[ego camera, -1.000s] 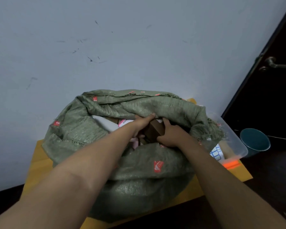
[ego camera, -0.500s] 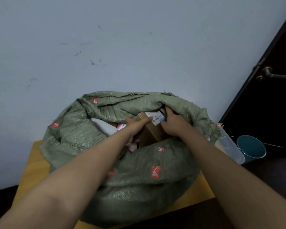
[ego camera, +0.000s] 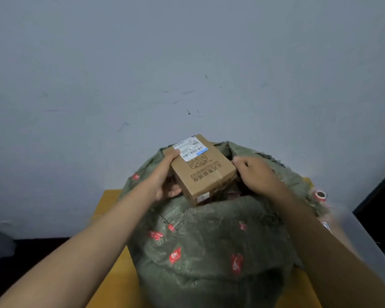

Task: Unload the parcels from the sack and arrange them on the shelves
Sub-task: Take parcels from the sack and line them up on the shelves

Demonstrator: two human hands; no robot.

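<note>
Above the mouth of the green woven sack point(ego camera: 209, 252), your left hand point(ego camera: 165, 176) grips the brown cardboard box with a white label point(ego camera: 198, 167) alone, your right hand point(ego camera: 257, 174) loosely curled beside it, so the box could slip back in.

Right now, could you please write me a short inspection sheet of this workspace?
Surface: yellow table against the wall, mostly covered by the sack.
Job's things: green woven sack stands open; cardboard parcel with a white label is lifted above its mouth. No shelves in view.
Clutter: clear plastic bin and a red tape roll at the right.
Grippers: left hand grips the parcel's left side; right hand is at its right edge, contact unclear.
Cables: nothing seen.
Surroundings: scuffed grey wall; dark doorway at the right.
</note>
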